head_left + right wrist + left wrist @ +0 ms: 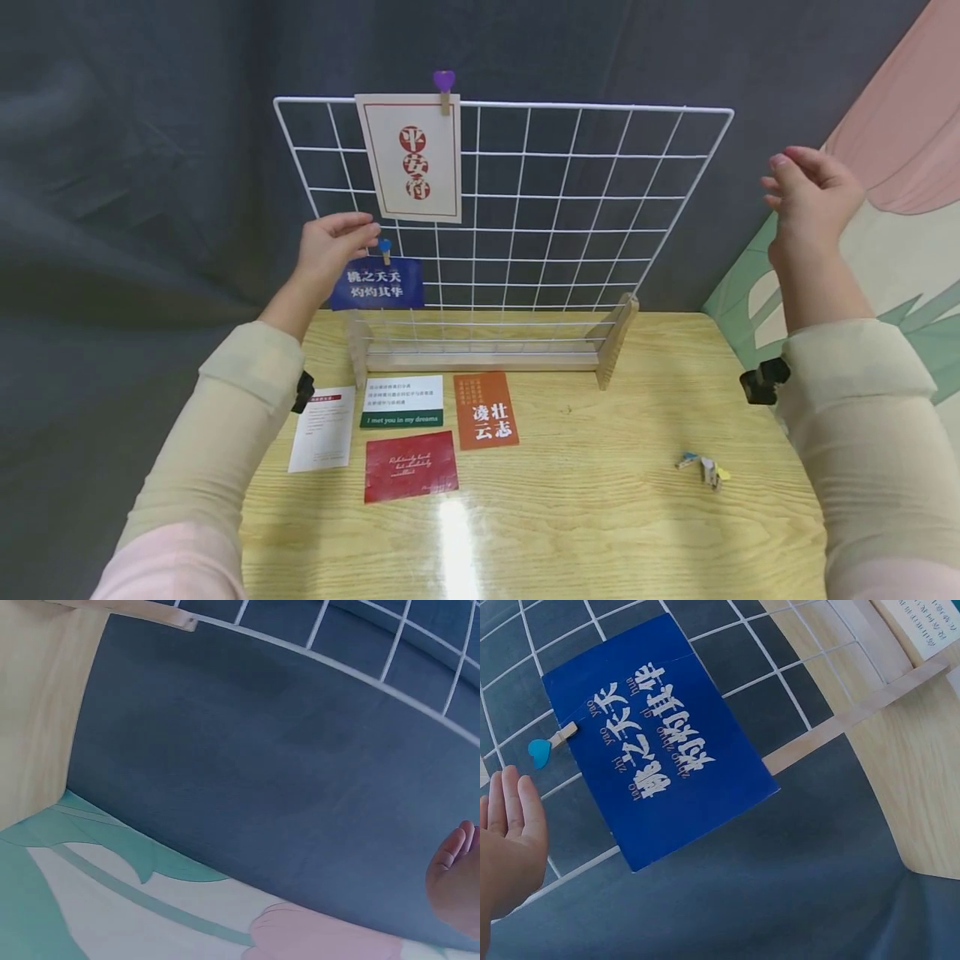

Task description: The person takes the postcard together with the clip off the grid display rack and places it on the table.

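Note:
My left hand (334,250) is beside the blue card (377,283), its fingers straight and holding nothing in the left wrist view. A wooden clothespin (564,735) with a blue heart (539,753) fixes that card to the white wire grid (555,197). Higher up, a white card (412,158) with red round characters hangs from a clothespin with a purple heart (444,81). Off the grid's right side, my right hand (813,200) is raised in the air with fingers loosely bent and nothing in it; the right wrist view shows only part of it.
On the wooden table (570,517) lie a white card (321,429), a green-and-white card (402,402), a red card (411,467) and an orange card (486,410). Several small clothespins (707,471) lie at the right. Wooden feet (617,342) hold the grid upright before a dark curtain.

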The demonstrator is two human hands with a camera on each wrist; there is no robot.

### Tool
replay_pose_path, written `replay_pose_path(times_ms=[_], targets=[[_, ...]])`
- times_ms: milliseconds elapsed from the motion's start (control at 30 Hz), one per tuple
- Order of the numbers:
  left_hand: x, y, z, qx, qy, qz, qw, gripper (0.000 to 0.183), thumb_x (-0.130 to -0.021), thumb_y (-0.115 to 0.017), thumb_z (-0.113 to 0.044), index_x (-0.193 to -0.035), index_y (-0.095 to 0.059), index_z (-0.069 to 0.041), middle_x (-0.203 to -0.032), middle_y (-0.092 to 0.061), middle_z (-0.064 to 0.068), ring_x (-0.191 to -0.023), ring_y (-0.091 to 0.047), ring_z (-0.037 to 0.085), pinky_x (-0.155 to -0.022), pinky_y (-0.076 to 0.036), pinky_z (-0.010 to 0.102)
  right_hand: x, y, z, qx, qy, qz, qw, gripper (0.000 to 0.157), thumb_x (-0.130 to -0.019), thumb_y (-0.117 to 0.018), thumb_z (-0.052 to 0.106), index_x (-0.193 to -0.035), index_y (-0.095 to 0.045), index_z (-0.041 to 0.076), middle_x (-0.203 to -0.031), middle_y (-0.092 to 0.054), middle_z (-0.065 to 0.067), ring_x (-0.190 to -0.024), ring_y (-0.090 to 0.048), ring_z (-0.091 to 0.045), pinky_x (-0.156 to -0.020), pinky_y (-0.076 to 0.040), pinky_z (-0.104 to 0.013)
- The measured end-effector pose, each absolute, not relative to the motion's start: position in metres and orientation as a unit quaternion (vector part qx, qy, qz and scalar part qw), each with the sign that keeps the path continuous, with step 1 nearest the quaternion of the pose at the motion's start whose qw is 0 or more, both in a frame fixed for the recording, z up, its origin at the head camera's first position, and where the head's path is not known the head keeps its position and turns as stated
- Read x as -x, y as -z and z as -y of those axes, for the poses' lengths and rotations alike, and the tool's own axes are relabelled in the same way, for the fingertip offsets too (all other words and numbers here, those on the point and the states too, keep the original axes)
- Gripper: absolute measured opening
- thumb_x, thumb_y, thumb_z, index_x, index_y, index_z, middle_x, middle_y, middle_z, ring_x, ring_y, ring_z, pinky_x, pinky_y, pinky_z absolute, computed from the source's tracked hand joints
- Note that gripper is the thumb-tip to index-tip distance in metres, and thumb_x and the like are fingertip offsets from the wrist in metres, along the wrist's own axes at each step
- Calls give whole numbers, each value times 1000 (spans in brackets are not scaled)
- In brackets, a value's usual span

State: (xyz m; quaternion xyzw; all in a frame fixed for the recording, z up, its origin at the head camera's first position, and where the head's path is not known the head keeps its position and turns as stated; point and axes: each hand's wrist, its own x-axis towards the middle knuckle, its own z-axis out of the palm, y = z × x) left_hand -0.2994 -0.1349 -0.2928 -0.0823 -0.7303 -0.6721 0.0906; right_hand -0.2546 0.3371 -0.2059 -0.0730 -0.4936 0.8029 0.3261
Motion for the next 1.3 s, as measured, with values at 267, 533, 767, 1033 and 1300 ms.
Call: replay_pose_path(times_ms=[267,533,767,1033,1300], targets=[[284,265,125,68,663,738,106,35,-80,-62,-12,-108,-54,7,-85,-62,-1,-75,-58,10,-79,-46,33,259,184,-306,24,-791,530,303,22,-65,-73,0,-85,-64,-2,-77,-59,-8,-60,-58,-15,-53,-48,-17],[288,258,126,73,647,751,112,37,-79,-63,-16,-109,-56,4,-92,-62,4,-80,-58,13,-80,-46,33,261,172,-270,-41,-768,562,304,21,-67,-72,2,-86,-63,-4,-77,-58,-8,-63,-56,-15,-56,-47,-18],[289,251,123,68,637,759,115,34,-79,-63,-15,-106,-57,4,-89,-62,1,-79,-57,12,-76,-47,29,269,167,-236,-77,-734,594,320,12,-73,-67,2,-85,-64,0,-77,-58,-6,-66,-55,-14,-63,-42,-23],[290,246,122,68,634,761,118,35,-79,-63,-16,-108,-56,4,-98,-62,7,-81,-57,13,-76,-47,30,275,154,-201,-96,-740,595,301,10,-75,-65,1,-85,-64,2,-79,-57,-6,-71,-54,-14,-71,-43,-24],[292,248,119,73,637,759,116,34,-80,-62,-14,-108,-56,4,-95,-62,6,-82,-56,14,-76,-47,30,282,150,-176,-113,-706,631,300,12,-77,-64,5,-89,-64,4,-82,-57,-4,-74,-53,-13,-69,-42,-25]])
